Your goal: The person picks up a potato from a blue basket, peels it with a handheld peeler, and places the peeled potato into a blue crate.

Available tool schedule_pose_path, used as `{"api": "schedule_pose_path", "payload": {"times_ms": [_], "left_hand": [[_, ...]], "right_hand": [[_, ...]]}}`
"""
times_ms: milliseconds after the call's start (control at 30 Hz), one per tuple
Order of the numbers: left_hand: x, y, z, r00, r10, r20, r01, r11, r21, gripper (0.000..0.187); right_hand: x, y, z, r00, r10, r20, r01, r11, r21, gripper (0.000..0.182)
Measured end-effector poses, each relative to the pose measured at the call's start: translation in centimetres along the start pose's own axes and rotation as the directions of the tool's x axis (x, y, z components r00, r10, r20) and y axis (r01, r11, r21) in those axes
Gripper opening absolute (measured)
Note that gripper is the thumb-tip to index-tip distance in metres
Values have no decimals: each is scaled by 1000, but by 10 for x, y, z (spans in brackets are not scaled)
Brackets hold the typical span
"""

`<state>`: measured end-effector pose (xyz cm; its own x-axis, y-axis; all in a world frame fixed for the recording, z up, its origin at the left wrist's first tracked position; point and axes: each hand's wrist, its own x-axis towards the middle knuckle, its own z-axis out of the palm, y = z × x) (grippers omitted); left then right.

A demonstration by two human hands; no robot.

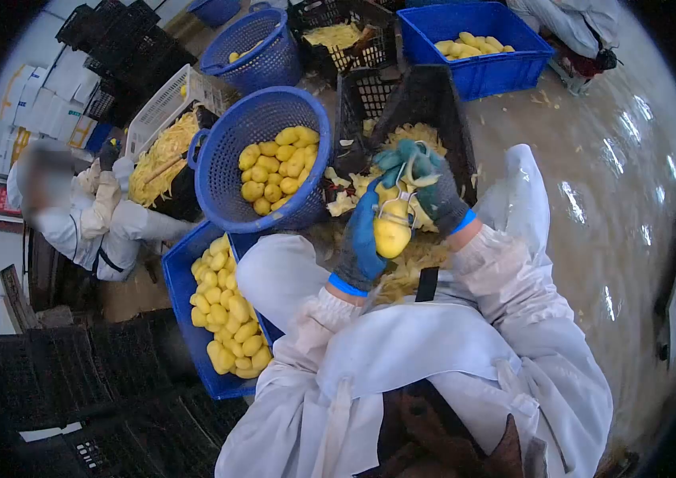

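Note:
My left hand [363, 243], in a blue and grey glove, is closed around a yellow peeled potato [392, 229] in front of my lap. Gloved as well, my right hand [438, 191] grips a peeler, whose metal frame [408, 202] lies against the upper part of the potato. A strip of peel hangs by the right fingers. Below and beyond both hands, a black crate [465, 151] holds pale peelings [418, 135]. The potato's far end is partly hidden by the gloves.
Peeled potatoes fill a blue basket [203, 171] and a blue crate [187, 319] on my left. Another blue crate [473, 76] with potatoes stands at the back. A co-worker [99, 207] in white sits at the left beside heaped peelings [164, 159]. The floor [601, 199] looks wet.

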<state>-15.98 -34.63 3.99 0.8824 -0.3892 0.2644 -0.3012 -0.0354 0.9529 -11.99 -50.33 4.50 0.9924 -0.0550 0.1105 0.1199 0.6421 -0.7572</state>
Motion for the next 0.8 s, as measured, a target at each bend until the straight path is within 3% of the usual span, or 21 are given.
{"api": "schedule_pose_path", "payload": {"times_ms": [33, 67, 100, 167, 200, 267, 300, 367, 400, 433, 467, 567, 600, 633, 700, 800], "left_hand": [[1, -1, 2, 987, -161, 31, 162, 937, -309, 46], [-1, -2, 1, 946, -306, 108, 310, 758, -574, 46], [-1, 1, 0, 885, -413, 216, 415, 488, -768, 46], [2, 26, 0, 973, -225, 54, 227, 889, -398, 47], [2, 25, 0, 955, -286, 79, 283, 797, -533, 47], [2, 22, 1, 884, -423, 197, 407, 491, -770, 47], [2, 24, 2, 896, -380, 231, 416, 532, -738, 48], [-1, 31, 1, 904, -305, 299, 427, 615, -664, 51], [-2, 33, 5, 894, -322, 311, 438, 483, -758, 60], [-5, 34, 5, 901, -319, 294, 427, 528, -734, 62], [-7, 36, 2, 911, -308, 276, 409, 574, -709, 63], [-10, 30, 1, 917, -331, 223, 396, 685, -611, 64], [-10, 21, 0, 916, -342, 212, 400, 722, -564, 64], [-7, 19, 0, 915, -348, 203, 402, 759, -512, 63], [-11, 24, 4, 936, -310, 168, 352, 798, -489, 58], [-9, 37, 1, 945, -293, 145, 324, 789, -522, 64]], "right_hand": [[7, -3, -10, 992, -72, -102, 59, 990, -131, 34], [22, -6, -30, 970, -151, -193, 98, 961, -260, 32], [35, -9, -49, 935, -236, -265, 122, 914, -386, 30], [46, -21, -62, 933, -151, -328, 69, 966, -250, 35], [40, -29, -49, 941, -112, -319, 42, 975, -219, 36], [23, -29, -25, 962, -75, -264, 20, 979, -205, 37], [17, -32, -7, 956, -22, -292, -28, 986, -167, 37], [17, -18, -6, 985, 38, -171, -74, 974, -212, 38], [25, -12, -24, 972, -49, -230, -9, 970, -243, 37], [42, -11, -52, 951, -137, -277, 57, 959, -279, 36], [54, -12, -81, 944, -79, -320, 41, 991, -124, 35], [27, -36, -24, 967, -45, -251, 60, 997, 51, 33], [14, -34, -6, 976, 8, -219, -5, 1000, 11, 35], [10, -23, -6, 998, 26, -56, -37, 978, -205, 35], [25, -12, -38, 986, 60, -155, -95, 969, -230, 35], [40, -11, -67, 963, -67, -262, 79, 996, 33, 35]]}}
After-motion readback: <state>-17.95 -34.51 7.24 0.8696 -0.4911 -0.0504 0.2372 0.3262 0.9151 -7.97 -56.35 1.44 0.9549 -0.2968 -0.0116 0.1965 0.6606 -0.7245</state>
